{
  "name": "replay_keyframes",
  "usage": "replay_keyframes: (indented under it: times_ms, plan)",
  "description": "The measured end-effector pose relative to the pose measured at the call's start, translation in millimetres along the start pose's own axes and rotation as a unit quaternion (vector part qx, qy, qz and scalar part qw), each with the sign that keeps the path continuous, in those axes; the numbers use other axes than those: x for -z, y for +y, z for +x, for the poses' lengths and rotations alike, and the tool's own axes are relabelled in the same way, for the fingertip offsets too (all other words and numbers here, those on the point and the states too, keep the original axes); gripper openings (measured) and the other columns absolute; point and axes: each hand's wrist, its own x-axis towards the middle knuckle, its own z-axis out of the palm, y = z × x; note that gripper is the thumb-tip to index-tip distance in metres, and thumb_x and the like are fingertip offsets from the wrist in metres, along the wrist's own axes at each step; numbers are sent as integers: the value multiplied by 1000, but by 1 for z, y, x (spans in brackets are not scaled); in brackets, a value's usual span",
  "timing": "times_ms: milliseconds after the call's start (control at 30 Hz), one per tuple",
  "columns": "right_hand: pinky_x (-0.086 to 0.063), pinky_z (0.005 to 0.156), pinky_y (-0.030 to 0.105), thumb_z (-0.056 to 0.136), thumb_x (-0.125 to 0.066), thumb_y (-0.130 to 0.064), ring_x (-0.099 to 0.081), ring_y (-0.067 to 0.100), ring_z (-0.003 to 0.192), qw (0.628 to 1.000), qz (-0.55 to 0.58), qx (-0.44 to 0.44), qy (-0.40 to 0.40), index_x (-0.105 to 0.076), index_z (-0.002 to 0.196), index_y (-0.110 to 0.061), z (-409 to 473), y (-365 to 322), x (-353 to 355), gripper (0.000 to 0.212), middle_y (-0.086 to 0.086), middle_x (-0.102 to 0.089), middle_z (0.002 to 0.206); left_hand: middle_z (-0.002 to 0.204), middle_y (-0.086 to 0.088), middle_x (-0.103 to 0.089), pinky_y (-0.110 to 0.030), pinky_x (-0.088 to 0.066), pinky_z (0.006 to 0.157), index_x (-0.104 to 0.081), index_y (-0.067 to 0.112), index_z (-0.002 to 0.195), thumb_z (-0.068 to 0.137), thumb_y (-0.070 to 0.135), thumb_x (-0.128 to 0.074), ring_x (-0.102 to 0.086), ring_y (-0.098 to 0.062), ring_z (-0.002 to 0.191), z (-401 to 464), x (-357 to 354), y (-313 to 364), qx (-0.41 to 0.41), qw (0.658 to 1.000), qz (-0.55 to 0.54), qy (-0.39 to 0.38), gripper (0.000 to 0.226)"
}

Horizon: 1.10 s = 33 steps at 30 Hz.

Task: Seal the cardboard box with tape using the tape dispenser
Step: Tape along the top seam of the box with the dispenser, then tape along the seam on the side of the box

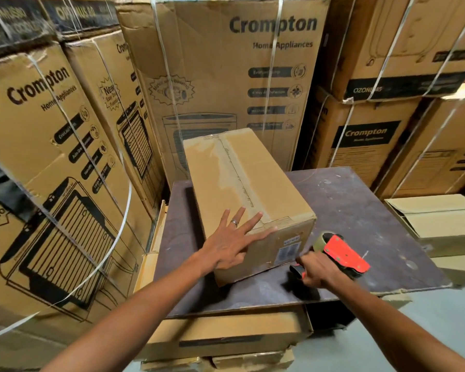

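A plain cardboard box (pixel 253 178) lies lengthwise on a dark board (pixel 360 216), with a strip of brown tape running along its top seam. My left hand (pixel 232 241) rests flat, fingers spread, on the box's near top corner and edge. My right hand (pixel 318 269) grips the handle of a red tape dispenser (pixel 344 253), which carries a brown tape roll. The dispenser sits low, just right of the box's near end face, close to a white label there.
Tall strapped appliance cartons (pixel 226 76) wall in the left, back and right. A smaller open carton (pixel 440 221) stands at the right of the board. The board rests on stacked cartons (pixel 226 336), and a loose white strap (pixel 113 237) curves at left.
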Motion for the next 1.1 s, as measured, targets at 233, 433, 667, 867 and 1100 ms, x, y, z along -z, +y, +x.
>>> replay_keyframes:
  times_ms: [233,433,667,867,1100]
  plan:
    - [-37,103,39,93,-62,-40,-51,32,132,998,-11,-22,-55,-48,138,-14,30,-5,-21,54,16,-57,138,164,0,25,-69,3,118,17,17,158,101,33,-45,13,-37,154,8,4,49,165,986,-29,-8,85]
    - [-56,79,37,80,-73,-19,-65,27,90,912,403,-79,-25,-55,115,-23,48,-23,-22,40,23,-66,112,166,-8,23,-75,3,113,12,19,160,96,47,-53,17,-43,152,24,4,75,251,965,-76,-13,96]
    - [-47,103,44,96,-58,-57,-61,16,109,597,765,-147,193,-41,140,-19,60,-71,73,60,3,-60,125,170,3,4,-73,0,112,-5,26,161,96,42,-29,3,-35,155,33,18,71,263,955,-136,-1,71]
    - [-25,122,49,99,-38,-57,-25,35,151,644,706,-174,239,-10,163,-18,74,-104,70,80,18,-26,165,160,12,-34,-49,-25,103,-27,34,155,92,46,-20,-33,-29,140,18,13,26,204,967,-132,80,65]
    - [-17,126,49,99,-37,-63,-16,23,157,642,716,-131,241,-2,164,-28,78,-97,56,81,-3,-15,171,169,14,5,-55,2,123,1,40,160,101,58,-9,3,-24,156,20,-3,-17,262,954,-144,7,62]
